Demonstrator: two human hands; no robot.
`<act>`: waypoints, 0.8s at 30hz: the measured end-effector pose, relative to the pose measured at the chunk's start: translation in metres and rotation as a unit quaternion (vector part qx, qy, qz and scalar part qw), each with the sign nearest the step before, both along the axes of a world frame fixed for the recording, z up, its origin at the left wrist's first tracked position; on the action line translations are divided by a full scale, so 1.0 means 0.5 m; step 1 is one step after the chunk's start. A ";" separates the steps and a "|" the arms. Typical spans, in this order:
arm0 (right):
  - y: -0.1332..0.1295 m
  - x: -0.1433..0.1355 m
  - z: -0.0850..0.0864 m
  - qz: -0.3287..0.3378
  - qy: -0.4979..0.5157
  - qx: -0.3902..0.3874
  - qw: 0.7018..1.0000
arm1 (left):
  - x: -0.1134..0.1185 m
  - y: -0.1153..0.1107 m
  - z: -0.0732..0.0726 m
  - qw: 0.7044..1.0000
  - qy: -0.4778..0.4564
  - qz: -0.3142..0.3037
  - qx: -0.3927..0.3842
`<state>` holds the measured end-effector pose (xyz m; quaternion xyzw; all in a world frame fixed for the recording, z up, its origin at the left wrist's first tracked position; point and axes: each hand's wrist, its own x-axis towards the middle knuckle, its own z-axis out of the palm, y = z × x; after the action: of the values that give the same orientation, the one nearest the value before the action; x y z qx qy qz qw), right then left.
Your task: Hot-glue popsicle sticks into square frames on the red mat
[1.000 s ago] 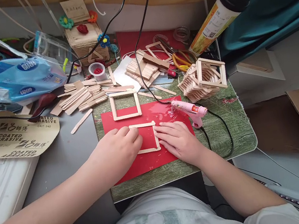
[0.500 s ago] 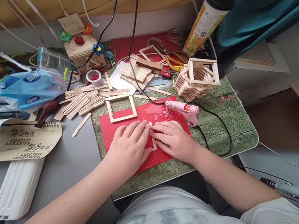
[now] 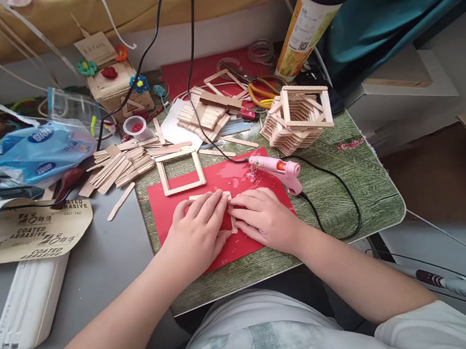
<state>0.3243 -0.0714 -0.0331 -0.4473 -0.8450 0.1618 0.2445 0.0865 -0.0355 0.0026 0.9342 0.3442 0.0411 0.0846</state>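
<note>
Both hands meet over a red sheet (image 3: 174,226). Beneath them, one craft stick (image 3: 233,220) points toward me, and another craft stick (image 3: 195,197) lies crosswise at its far end, mostly covered by fingers. My left hand (image 3: 199,225) is closed over the corner where the sticks meet, its fingertips pressed together there. From the other side, my right hand (image 3: 267,216) pinches the upright-lying stick along its edge. Just beyond sits a square frame of craft sticks (image 3: 201,174). To the right, a pink glue gun (image 3: 279,171) rests on the sheet's edge.
A twisted tower of stick squares (image 3: 295,119) stands at the right, before a tilted lidded cup (image 3: 309,18). Loose craft sticks (image 3: 118,167) are heaped at the left. Black cord (image 3: 353,196) loops over the green board (image 3: 367,176). A white power strip (image 3: 31,303) lies left.
The view has shifted slightly. The crosswise stick's left end now shows above my left hand. Both hands stay together over the stick corner.
</note>
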 end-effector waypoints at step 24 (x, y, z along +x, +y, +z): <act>0.008 -0.006 0.003 -0.003 0.001 -0.017 1.000 | -0.004 0.011 -0.008 0.999 -0.018 0.014 -0.039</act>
<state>0.3210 -0.0673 -0.0316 -0.4539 -0.8404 0.1761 0.2381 0.0845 -0.0301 -0.0012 0.9245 0.3565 0.0451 0.1267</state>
